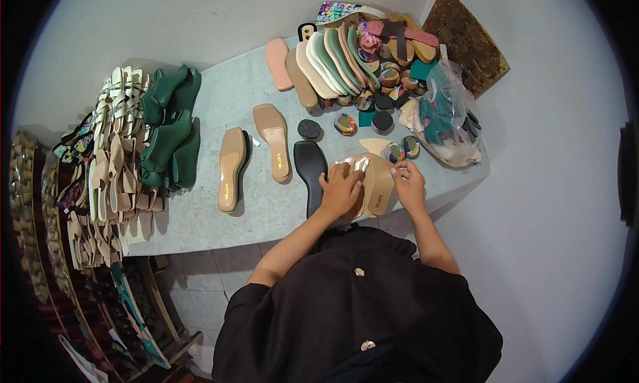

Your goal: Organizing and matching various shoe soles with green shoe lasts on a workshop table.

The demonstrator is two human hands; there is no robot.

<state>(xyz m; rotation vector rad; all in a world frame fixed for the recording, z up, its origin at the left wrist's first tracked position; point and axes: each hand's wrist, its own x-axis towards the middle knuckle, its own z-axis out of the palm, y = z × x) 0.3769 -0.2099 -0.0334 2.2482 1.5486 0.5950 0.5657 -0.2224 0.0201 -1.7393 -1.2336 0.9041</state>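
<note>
Head view. My left hand [341, 188] presses flat on a tan insole [377, 186] at the near edge of the grey table [200, 216]; my right hand [409, 185] pinches its right edge together with a shiny strap [354, 164]. A black sole [310, 166] lies just left, touching the left hand. Two tan insoles [253, 153] lie farther left; green shoes [170, 130] are stacked beyond.
</note>
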